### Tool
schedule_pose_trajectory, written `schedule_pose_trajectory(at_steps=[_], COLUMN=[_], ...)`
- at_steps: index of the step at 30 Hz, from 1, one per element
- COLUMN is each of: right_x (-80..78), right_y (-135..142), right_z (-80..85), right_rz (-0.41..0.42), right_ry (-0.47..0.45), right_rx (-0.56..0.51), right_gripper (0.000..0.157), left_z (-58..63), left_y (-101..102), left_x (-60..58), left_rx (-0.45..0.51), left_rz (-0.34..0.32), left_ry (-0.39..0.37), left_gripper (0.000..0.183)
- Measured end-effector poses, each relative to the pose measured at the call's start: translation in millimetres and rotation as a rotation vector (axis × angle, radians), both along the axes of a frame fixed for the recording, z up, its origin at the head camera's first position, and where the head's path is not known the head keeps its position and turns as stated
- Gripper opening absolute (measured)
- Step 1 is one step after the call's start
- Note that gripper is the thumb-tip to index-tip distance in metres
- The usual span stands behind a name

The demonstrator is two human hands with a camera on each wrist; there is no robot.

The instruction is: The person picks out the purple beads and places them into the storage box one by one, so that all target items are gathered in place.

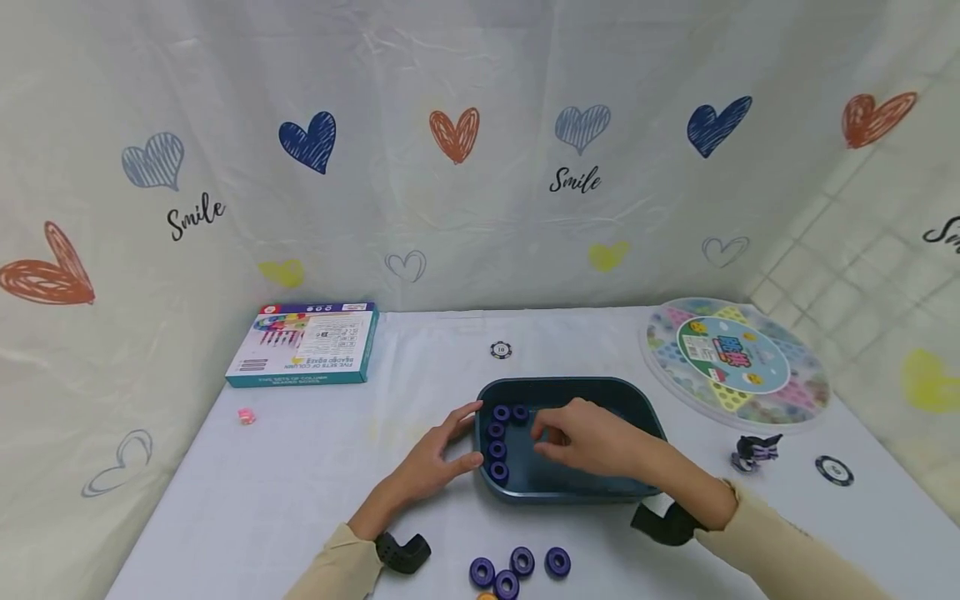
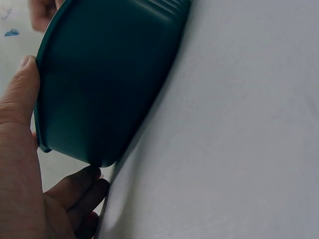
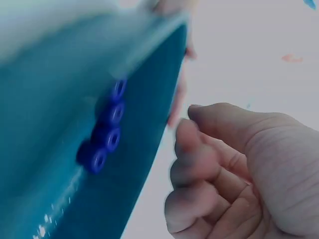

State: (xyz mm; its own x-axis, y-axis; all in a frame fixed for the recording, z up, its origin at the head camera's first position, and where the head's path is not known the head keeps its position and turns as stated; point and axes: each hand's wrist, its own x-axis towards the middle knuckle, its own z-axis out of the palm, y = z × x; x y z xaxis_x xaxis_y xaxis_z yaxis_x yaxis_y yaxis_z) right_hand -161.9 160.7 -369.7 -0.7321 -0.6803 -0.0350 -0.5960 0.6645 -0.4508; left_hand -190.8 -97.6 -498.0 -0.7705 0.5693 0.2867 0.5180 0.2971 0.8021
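A dark teal tray [image 1: 570,492] stands on the table, with several purple rings [image 1: 497,451] lined along its left wall and another purple ring [image 1: 520,413] near the far left corner. My left hand [image 1: 438,450] touches the tray's left side, thumb toward the near corner and fingers spread along the rim. In the left wrist view its thumb [image 2: 25,84] lies against the rim. Over the tray, close to those rings, is my right hand [image 1: 577,437]. Its fingers [image 3: 189,164] are loosely bent in the right wrist view, with nothing visible between them and the thumb.
More purple rings [image 1: 522,562] lie at the near edge beside a partly cut-off orange piece [image 1: 487,596]. Farther out are a boxed set [image 1: 303,346], a pink piece [image 1: 246,416], two chips [image 1: 501,350], a round game board [image 1: 735,354] and a black-purple figure [image 1: 753,450].
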Motion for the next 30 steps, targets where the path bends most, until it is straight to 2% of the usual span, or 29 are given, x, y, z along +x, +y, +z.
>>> schedule_pose_trajectory(at_steps=[4, 9, 13, 18, 21, 24, 30], right_x=[26.7, 58.7, 76.9, 85.9, 87.1, 87.8, 89.4], right_y=[-1.7, -4.1, -4.9, -2.9, 2.1, 9.2, 28.7], right_z=[-4.7, -14.5, -26.6, -42.9, -51.0, -57.3, -67.6], right_rz=[0.009, 0.02, 0.007, -0.056, -0.085, -0.118, -0.162], right_ry=[-0.033, -0.137, -0.213, -0.309, -0.312, -0.38, -0.573], right_rx=[-0.001, 0.009, 0.034, 0.103, 0.105, 0.052, -0.119], right_gripper=[0.012, 0.011, 0.012, 0.015, 0.017, 0.019, 0.017], left_z=[-1.9, -0.6, -0.4, -0.3, -0.7, -1.7, -2.4], left_y=[-0.5, 0.3, 0.7, 0.2, -0.5, -0.9, -0.4], left_x=[-0.7, 0.2, -0.4, -1.0, -1.0, -1.3, -1.0], left_rx=[0.012, 0.009, 0.009, 0.012, 0.017, 0.021, 0.02], left_rz=[-0.007, -0.011, -0.013, -0.017, -0.023, -0.026, -0.025], left_ry=[0.0, 0.002, 0.001, 0.008, 0.01, 0.008, 0.006], left_gripper=[0.067, 0.067, 0.067, 0.067, 0.067, 0.067, 0.068])
